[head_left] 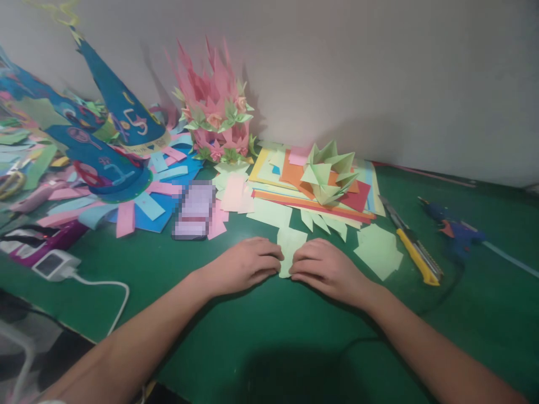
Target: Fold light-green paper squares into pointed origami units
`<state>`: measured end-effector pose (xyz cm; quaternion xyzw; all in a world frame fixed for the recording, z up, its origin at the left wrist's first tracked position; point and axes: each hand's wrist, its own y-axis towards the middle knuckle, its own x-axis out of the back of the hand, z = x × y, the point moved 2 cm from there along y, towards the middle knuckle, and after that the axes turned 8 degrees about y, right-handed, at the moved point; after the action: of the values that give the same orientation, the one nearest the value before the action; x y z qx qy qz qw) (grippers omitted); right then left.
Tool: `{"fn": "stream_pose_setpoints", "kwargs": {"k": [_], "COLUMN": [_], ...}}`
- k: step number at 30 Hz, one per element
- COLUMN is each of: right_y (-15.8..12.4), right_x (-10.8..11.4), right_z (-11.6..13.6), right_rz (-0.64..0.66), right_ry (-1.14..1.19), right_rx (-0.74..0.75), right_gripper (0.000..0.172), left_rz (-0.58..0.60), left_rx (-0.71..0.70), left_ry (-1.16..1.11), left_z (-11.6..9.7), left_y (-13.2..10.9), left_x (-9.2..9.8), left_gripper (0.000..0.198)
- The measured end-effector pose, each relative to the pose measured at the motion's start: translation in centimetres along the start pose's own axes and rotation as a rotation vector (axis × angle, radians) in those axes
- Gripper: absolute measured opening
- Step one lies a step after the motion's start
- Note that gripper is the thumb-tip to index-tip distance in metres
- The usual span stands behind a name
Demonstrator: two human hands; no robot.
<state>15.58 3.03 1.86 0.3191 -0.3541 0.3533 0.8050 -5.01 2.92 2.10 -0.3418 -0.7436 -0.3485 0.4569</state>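
Note:
A small light green paper piece lies on the green table between my hands. My left hand grips its left edge with fingers pressed together. On the opposite edge, the fingers of my right hand are closed as well. Just beyond it are more light green sheets. To the right of my right hand lie several loose green pieces. A folded green paper crown shape rests on a stack of coloured sheets.
A yellow cutter and a blue glue gun lie at the right. A blurred phone is left of centre. Blue cone hats and a pink paper crown stand behind. A white charger with a cable sits at the left.

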Motion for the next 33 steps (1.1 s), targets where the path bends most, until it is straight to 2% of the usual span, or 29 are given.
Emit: {"fn": "stream_pose_setpoints", "kwargs": {"k": [8,15,21,27,33], "right_y": [0.9,1.4,1.8,1.7,1.8], "right_x": [-0.2,-0.8,-1.1,-1.2,-1.1], "right_z": [0.1,0.5,0.9,0.9,0.9], "right_rz": [-0.019,-0.074,-0.103,-0.114,-0.117], "right_ry": [0.176,0.105,0.076,0.076,0.065], "right_rx": [-0.213,-0.310,-0.325,-0.318,-0.315], "right_gripper": [0.014,0.010,0.014,0.013,0.013], "left_rz": [0.042,0.055,0.032,-0.095,-0.111], "left_rx": [0.008,0.040,0.172,0.228,0.261], "left_ry": [0.007,-0.037,-0.075,-0.109,-0.111], "left_z": [-0.2,-0.4,-0.4,-0.8,-1.0], "left_y": [-0.2,-0.4,0.2,0.8,0.7], "left_x": [0.7,0.9,0.2,-0.6,-1.0], "left_gripper": [0.022,0.020,0.016,0.008,0.007]}}
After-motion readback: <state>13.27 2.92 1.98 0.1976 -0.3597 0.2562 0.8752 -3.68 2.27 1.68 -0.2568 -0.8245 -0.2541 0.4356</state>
